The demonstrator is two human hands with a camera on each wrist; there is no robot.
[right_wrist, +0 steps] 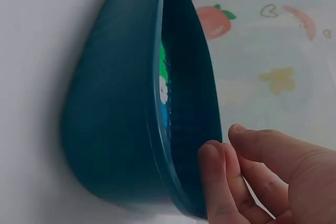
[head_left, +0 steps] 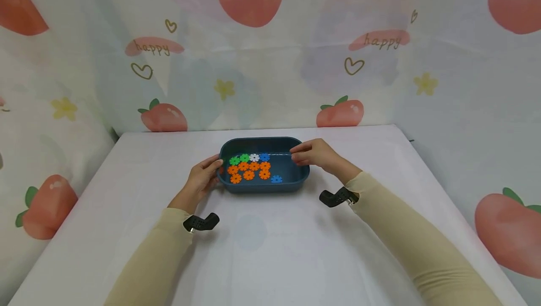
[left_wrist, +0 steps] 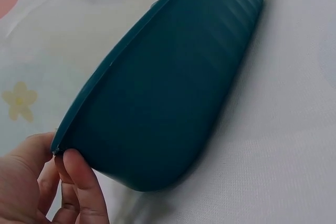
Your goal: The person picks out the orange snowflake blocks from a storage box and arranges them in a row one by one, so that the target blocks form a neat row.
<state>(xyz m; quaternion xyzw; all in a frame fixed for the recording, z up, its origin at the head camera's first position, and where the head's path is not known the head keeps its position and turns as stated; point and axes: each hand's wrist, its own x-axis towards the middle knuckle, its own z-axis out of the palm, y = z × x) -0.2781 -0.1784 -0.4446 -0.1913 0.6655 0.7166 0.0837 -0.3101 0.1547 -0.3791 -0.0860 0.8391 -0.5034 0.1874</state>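
A dark teal plastic tub (head_left: 262, 187) with rounded corners sits on the white-covered table. My left hand (head_left: 198, 178) grips its left end, thumb over the rim and fingers against the outer wall (left_wrist: 157, 93). Inside lie flat, notched snowflake discs: several orange discs (head_left: 249, 175), two green discs (head_left: 234, 160), a white disc (head_left: 254, 157) and two blue discs, one a blue disc (head_left: 276, 179) near the front wall. At the right end, my right hand (head_left: 314, 152) hovers over the rim, thumb and fingertips apart with nothing visible between them.
White cloth covers the table (head_left: 270, 254) all round the tub. Behind and at both sides hangs a curtain (head_left: 270, 76) printed with fruit, hearts and "happy". Each wrist wears a black band (head_left: 200, 222).
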